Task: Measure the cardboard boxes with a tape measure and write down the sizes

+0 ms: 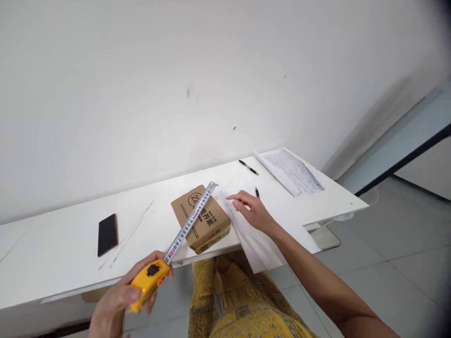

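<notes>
My left hand (pixel 120 293) grips a yellow tape measure (pixel 150 284) at the lower left. Its silver blade (pixel 186 227) is pulled out and runs diagonally over the top of a brown cardboard box (pixel 204 223), with the metal end hook past the box's far edge. My right hand (pixel 252 211) is just right of the box, above white paper sheets (pixel 271 246), its index finger stretched toward the box and its other fingers partly curled. A black-and-red pen (pixel 257 192) shows behind that hand; most of it is hidden, and whether the hand touches it is unclear.
On the white table (pixel 151 239) a black phone (pixel 107 234) lies at the left. A black pen (pixel 248 167) and a sheet with grey printing or writing (pixel 296 173) are at the back right. Some paper hangs over the front edge. A wall (pixel 158 94) stands behind.
</notes>
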A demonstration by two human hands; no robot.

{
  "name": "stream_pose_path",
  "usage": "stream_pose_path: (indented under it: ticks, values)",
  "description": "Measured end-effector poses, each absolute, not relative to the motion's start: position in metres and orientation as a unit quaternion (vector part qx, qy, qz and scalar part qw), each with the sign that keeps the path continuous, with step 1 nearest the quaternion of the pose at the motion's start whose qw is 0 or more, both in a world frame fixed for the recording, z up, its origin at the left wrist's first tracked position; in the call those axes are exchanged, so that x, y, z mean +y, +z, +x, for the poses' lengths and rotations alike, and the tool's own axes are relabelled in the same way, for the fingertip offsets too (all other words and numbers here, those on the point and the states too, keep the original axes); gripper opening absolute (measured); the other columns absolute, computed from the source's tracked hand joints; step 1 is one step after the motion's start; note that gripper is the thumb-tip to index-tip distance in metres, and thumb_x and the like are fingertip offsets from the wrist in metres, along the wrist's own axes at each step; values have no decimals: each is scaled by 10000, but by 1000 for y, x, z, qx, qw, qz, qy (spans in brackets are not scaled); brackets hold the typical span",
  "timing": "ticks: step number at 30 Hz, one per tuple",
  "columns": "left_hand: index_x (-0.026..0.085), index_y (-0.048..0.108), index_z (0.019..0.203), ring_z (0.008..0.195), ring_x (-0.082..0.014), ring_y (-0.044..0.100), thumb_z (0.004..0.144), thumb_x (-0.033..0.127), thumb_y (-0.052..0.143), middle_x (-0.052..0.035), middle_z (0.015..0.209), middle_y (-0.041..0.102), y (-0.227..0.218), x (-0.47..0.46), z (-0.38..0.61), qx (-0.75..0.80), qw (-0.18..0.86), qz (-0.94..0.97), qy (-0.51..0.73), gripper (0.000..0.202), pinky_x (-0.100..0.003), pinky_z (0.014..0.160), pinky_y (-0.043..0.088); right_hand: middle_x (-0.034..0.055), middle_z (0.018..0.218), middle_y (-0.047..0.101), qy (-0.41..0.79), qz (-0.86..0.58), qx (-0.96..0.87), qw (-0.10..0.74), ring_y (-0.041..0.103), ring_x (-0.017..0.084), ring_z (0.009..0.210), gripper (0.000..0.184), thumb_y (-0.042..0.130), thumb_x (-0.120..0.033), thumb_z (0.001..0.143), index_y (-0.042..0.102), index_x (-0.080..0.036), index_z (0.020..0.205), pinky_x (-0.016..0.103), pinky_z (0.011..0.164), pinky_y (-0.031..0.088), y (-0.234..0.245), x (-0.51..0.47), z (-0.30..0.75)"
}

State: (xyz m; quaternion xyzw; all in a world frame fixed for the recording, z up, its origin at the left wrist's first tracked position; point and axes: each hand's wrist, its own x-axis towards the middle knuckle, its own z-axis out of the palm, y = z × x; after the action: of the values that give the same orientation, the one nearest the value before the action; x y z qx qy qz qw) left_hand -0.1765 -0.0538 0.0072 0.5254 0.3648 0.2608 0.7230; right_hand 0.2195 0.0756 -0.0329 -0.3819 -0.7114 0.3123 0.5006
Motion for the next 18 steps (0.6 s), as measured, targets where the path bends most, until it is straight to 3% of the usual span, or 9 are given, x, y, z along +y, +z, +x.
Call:
stream_pose_path:
  ticks: [5,12,14,18]
  values:
    - [190,501,1383,501,-93,579,741,456,667,-144,1137,661,13,-2,-205,378,748,497,226,714,-200,432,446,92,1045,665,341,-426,-627,556,638,211,957,421,425,-494,1017,720,-213,1125,334,736,556,-27,85,205]
    - [170,487,1405,454,-85,550,750,457,634,-131,1058,656,26,19,-225,342,777,503,159,730,-195,377,406,103,1260,653,348,-428,-646,528,605,252,1191,407,416,-476,1016,693,-243,1202,411,911,561,-29,83,184]
    - [171,481,1408,440,-76,537,745,459,640,-128,1034,658,27,22,-231,339,783,496,157,740,-182,360,377,93,1381,597,356,-425,-668,497,547,265,1294,438,455,-505,998,622,-277,1332,451,1007,527,-27,80,180]
    - [164,470,1415,432,-74,530,757,449,642,-137,1024,660,27,33,-243,334,797,484,137,738,-179,350,379,84,1589,409,370,-414,-725,407,380,299,1465,731,581,-591,919,364,-308,1557,524,1178,383,-25,70,173]
